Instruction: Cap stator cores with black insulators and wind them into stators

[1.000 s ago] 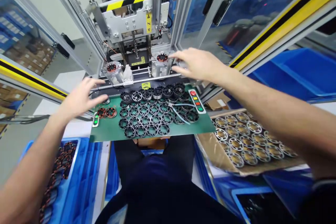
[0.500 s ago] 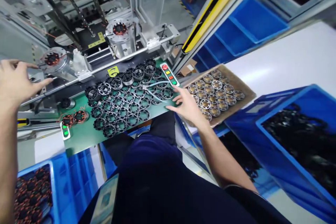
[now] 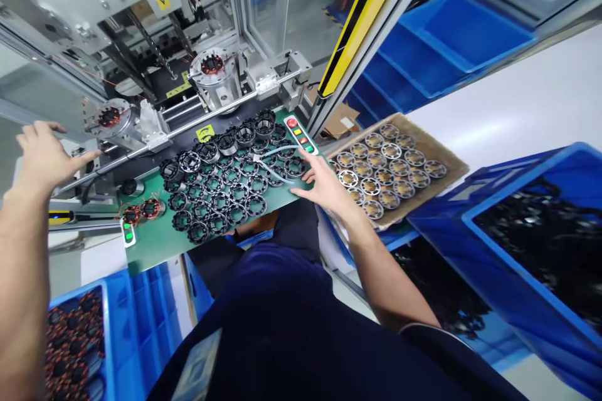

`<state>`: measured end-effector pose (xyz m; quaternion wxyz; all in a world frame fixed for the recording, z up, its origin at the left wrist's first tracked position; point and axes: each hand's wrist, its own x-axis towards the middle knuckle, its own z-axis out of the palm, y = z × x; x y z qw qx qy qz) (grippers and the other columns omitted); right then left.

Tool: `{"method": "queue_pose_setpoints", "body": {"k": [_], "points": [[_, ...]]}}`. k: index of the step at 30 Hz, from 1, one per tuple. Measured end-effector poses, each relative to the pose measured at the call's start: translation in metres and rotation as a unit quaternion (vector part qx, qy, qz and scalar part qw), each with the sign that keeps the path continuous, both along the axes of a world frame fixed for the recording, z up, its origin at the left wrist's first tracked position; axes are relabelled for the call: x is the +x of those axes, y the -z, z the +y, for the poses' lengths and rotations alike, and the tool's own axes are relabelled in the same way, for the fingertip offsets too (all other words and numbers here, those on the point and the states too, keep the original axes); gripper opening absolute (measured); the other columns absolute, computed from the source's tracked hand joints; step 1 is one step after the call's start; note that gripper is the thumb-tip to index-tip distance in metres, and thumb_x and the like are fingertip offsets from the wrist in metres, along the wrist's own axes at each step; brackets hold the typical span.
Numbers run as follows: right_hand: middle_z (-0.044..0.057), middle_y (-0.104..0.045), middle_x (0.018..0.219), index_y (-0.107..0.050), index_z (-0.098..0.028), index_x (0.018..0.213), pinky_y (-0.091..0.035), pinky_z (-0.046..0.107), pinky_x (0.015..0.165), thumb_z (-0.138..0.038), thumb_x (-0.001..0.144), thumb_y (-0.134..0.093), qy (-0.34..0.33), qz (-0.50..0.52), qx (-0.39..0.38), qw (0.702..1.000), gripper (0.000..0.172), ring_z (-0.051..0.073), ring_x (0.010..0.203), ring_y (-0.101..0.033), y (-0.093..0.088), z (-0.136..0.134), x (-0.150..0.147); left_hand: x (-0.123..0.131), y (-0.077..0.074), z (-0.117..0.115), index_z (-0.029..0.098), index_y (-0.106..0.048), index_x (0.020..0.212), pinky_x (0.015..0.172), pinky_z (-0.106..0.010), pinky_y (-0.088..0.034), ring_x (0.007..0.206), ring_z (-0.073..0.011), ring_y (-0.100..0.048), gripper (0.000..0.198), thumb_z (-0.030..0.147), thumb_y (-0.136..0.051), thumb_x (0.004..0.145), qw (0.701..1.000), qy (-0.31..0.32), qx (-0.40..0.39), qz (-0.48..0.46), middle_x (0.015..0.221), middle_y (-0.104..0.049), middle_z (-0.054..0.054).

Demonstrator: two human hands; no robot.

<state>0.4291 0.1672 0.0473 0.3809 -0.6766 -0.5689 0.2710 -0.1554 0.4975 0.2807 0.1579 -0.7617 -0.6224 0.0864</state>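
My left hand [image 3: 44, 153] hovers with fingers spread, holding nothing, just left of a round machine fixture carrying a copper-wound stator [image 3: 110, 117]. My right hand [image 3: 324, 185] rests open at the right edge of the green work mat [image 3: 155, 241], fingertips by the strip of coloured buttons [image 3: 299, 135]. Several black ring-shaped stator cores [image 3: 221, 185] lie in rows on the mat. Two wound stators [image 3: 143, 210] sit at the mat's left. A second fixture [image 3: 212, 66] holds another wound stator.
A cardboard tray of silver rings [image 3: 390, 166] sits right of the mat. Blue bins stand at lower left with wound stators [image 3: 70, 344] and at right with dark parts [image 3: 540, 244]. A pair of tweezers [image 3: 273, 163] lies among the cores. A small green-button box [image 3: 127, 232] sits at the mat's left.
My right hand came down from the right fixture to the mat's right edge by the button strip. My left hand shifted left near the left fixture. The view swung right.
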Motion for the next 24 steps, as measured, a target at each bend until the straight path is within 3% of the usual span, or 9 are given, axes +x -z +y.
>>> {"method": "queue_pose_setpoints", "body": {"k": [2,5,7,9,12,15,18,21,24], "points": [[0.016,-0.07,0.167,-0.049,-0.039,0.19,-0.076,0.065,0.116,-0.048,0.099,-0.082,0.006,-0.002,0.01,1.0,0.096,0.039,0.132,-0.081,-0.01,0.005,0.011,0.004,-0.004,0.0,-0.003,-0.052,0.173,0.145,-0.071,-0.044,0.169,-0.0573,-0.054,0.118,0.085,-0.039,0.096,1.0,0.006,-0.008,-0.014,0.174,-0.058,-0.038],[0.015,-0.064,0.183,-0.042,-0.035,0.192,-0.066,0.064,0.136,-0.041,0.109,-0.059,0.036,0.003,0.024,0.999,0.085,0.039,0.164,-0.069,-0.018,0.025,0.019,0.018,-0.01,-0.002,-0.002,-0.05,0.177,0.144,-0.075,-0.043,0.172,-0.0581,-0.049,0.114,0.081,-0.042,0.1,0.999,0.018,-0.028,-0.028,0.177,-0.056,-0.04],[0.015,-0.071,0.178,-0.044,-0.034,0.19,-0.067,0.062,0.135,-0.042,0.113,-0.049,0.039,0.01,0.017,0.999,0.078,0.036,0.16,-0.075,-0.019,0.041,0.019,0.028,-0.012,-0.004,-0.003,-0.053,0.174,0.142,-0.077,-0.043,0.17,-0.0571,-0.049,0.1,0.069,-0.049,0.105,0.998,0.028,-0.036,-0.032,0.175,-0.059,-0.04],[0.015,-0.083,0.16,-0.055,-0.034,0.183,-0.071,0.066,0.128,-0.049,0.114,-0.048,0.035,0.01,0.006,0.999,0.071,0.038,0.143,-0.084,-0.021,0.056,0.017,0.036,-0.01,-0.004,0.001,-0.057,0.172,0.142,-0.074,-0.043,0.169,-0.0535,-0.052,0.087,0.059,-0.059,0.109,0.998,0.038,-0.041,-0.031,0.173,-0.065,-0.037],[0.02,-0.086,0.149,-0.064,-0.029,0.176,-0.072,0.076,0.121,-0.065,0.113,-0.055,0.051,-0.01,0.02,0.998,0.074,0.045,0.129,-0.088,-0.038,0.073,0.021,0.04,-0.004,-0.001,0.013,-0.063,0.176,0.141,-0.065,-0.047,0.17,-0.0493,-0.052,0.081,0.063,-0.071,0.112,0.998,0.045,-0.035,-0.029,0.18,-0.062,-0.029],[0.023,-0.078,0.164,-0.06,-0.029,0.182,-0.072,0.071,0.121,-0.07,0.113,-0.061,0.07,-0.035,0.075,0.994,0.08,0.046,0.132,-0.086,-0.083,0.098,0.027,0.042,0.001,0.004,0.021,-0.068,0.173,0.141,-0.066,-0.046,0.172,-0.0519,-0.049,0.081,0.065,-0.083,0.107,0.998,0.056,-0.007,-0.039,0.19,-0.052,-0.026],[0.014,-0.083,0.157,-0.061,-0.037,0.181,-0.074,0.064,0.121,-0.065,0.115,-0.064,-0.004,-0.097,0.116,0.988,0.072,0.04,0.125,-0.088,-0.15,0.143,0.013,0.054,0.0,0.01,0.021,-0.078,0.162,0.148,-0.071,-0.035,0.175,-0.0548,-0.044,0.078,0.064,-0.092,0.098,0.994,0.097,0.004,-0.044,0.191,-0.05,-0.025],[0.012,-0.089,0.143,-0.055,-0.036,0.185,-0.07,0.069,0.124,-0.057,0.116,-0.067,-0.095,-0.219,0.031,0.971,0.073,0.042,0.127,-0.088,-0.206,0.21,-0.024,0.074,-0.001,0.021,0.019,-0.087,0.15,0.152,-0.069,-0.027,0.177,-0.0546,-0.04,0.076,0.073,-0.091,0.097,0.995,0.094,-0.025,-0.027,0.19,-0.052,-0.024],[0.015,-0.091,0.122,-0.05,-0.026,0.187,-0.066,0.068,0.126,-0.048,0.107,-0.089,-0.12,-0.27,-0.044,0.954,0.092,0.045,0.127,-0.086,-0.231,0.282,-0.064,0.092,0.001,0.039,0.014,-0.092,0.141,0.151,-0.07,-0.027,0.175,-0.0574,-0.04,0.089,0.091,-0.08,0.098,0.996,0.065,-0.063,-0.013,0.186,-0.057,-0.026]]}}
